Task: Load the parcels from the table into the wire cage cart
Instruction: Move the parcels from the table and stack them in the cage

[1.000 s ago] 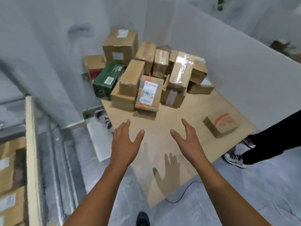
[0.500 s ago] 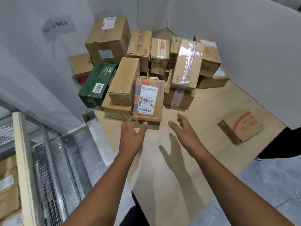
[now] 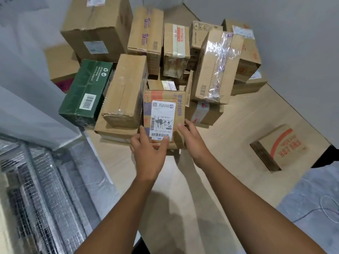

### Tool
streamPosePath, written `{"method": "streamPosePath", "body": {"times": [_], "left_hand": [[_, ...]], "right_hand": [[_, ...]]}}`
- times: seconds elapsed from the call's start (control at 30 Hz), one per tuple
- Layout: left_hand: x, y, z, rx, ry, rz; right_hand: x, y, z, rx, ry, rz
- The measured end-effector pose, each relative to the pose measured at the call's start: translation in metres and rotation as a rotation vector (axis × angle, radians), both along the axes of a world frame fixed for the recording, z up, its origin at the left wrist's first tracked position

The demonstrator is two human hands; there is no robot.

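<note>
The labelled parcel (image 3: pixel 163 114) sits at the near front of the pile, propped at a tilt beside a long brown box (image 3: pixel 124 90) and in front of a box wrapped in clear tape (image 3: pixel 214 66). The left hand (image 3: pixel 148 153) lies spread on its near left corner, thumb over the label's lower edge. The right hand (image 3: pixel 192 142) rests against its near right side. Both hands have fairly straight fingers that are touching the parcel and not yet curled round it. A good lift probably means closing both hands on opposite sides and drawing the parcel towards the near edge rather than straight up, because the boxes around it lean close and could slide. The pile stands on a pale wooden table (image 3: pixel 238 125), with a green carton (image 3: pixel 86 92) at its left and a lone red-printed box (image 3: pixel 280 145) well apart on the right. White partition walls (image 3: pixel 293 43) close in the far side, and the wire cage cart (image 3: pixel 45 189) waits near left.
</note>
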State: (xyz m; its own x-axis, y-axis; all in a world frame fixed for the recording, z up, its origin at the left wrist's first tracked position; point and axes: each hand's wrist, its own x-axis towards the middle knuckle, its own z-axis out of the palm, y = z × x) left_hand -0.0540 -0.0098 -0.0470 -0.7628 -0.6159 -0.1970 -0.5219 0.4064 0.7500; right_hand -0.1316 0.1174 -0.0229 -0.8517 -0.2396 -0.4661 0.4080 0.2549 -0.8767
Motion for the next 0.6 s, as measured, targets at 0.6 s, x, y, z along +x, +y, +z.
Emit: {"method": "streamPosePath", "body": {"times": [0.6], "left_hand": [[0.183,0.104,0.076,0.572,0.252,0.412]], "right_hand": [[0.148,0.111,0.032,-0.024,0.137,0.305]]}}
